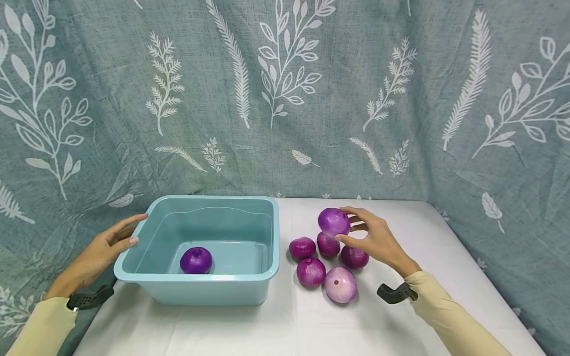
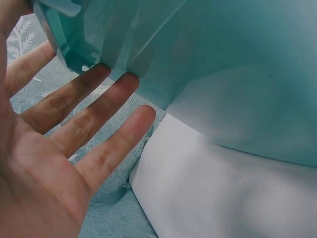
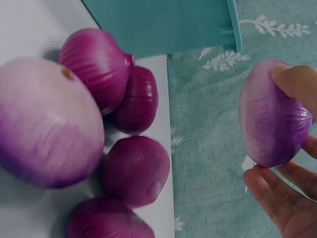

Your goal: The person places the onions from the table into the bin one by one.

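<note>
A purple onion [image 1: 334,221] is pinched between the thumb and fingers of my right hand [image 1: 373,236], held above a loose group of onions. Among that group are a pale purple onion [image 1: 340,285], a darker striped onion [image 1: 310,272] and a small flattish onion [image 1: 302,247]. My left hand [image 1: 104,247] touches the left side of a light blue plastic basin [image 1: 205,278]. In the left wrist view its fingers [image 2: 81,124] are fairly straight and spread against the outer wall. One deep purple onion [image 1: 196,260] lies inside the basin, toward its front.
A white cloth [image 1: 294,326] covers the table under the basin and onions. Behind and on both sides hangs a grey-green curtain [image 1: 285,148] with white leaf prints. The basin's right wall stands close to the onion group.
</note>
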`<state>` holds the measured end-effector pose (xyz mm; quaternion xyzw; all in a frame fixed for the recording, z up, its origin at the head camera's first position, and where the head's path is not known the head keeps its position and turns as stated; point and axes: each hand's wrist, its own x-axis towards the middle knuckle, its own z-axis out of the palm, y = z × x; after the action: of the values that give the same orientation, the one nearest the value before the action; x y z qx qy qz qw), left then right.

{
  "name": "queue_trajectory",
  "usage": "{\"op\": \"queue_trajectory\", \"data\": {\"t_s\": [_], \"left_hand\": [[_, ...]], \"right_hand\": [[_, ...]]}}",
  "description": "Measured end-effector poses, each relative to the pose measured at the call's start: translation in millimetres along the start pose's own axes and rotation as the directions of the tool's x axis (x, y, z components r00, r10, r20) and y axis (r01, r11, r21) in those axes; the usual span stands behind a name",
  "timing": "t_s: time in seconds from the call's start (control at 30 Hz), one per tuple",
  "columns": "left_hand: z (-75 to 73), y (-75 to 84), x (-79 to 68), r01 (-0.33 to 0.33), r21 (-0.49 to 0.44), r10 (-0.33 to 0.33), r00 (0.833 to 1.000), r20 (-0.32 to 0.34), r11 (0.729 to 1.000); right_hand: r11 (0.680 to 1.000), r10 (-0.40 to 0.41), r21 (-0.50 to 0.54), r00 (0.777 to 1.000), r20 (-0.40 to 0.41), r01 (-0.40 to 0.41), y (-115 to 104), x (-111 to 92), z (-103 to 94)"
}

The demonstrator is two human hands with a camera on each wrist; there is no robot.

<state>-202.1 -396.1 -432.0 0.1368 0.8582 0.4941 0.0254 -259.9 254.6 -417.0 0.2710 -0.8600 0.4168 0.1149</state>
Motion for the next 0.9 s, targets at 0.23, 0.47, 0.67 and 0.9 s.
{"op": "queue_trajectory", "data": {"t_s": [0.23, 0.47, 0.67, 0.9], "left_hand": [[-0.9, 0.0, -0.1, 0.002, 0.059, -0.002, 1.0, 0.0, 0.998], [0.2, 1.4, 1.4, 0.006, 0.051, -0.005, 1.0, -0.01, 0.999], [0.2, 2.3, 0.2, 0.005, 0.023, -0.005, 1.0, -0.004, 1.0], [-0.8, 3.1, -0.5, -0.004, 0.047, 0.005, 1.0, -0.005, 0.999]], "right_hand": [[0.999, -0.047, 0.016, 0.999, 0.017, 0.047, -12.1, 6.0, 8.8], [0.997, -0.06, 0.04, 0.998, 0.025, 0.059, -42.9, 11.6, 16.0], [0.992, -0.111, 0.068, 0.993, 0.032, 0.108, -75.3, 15.1, 20.6], [0.985, -0.157, 0.081, 0.987, 0.037, 0.153, -83.5, 21.5, 29.8]]}}
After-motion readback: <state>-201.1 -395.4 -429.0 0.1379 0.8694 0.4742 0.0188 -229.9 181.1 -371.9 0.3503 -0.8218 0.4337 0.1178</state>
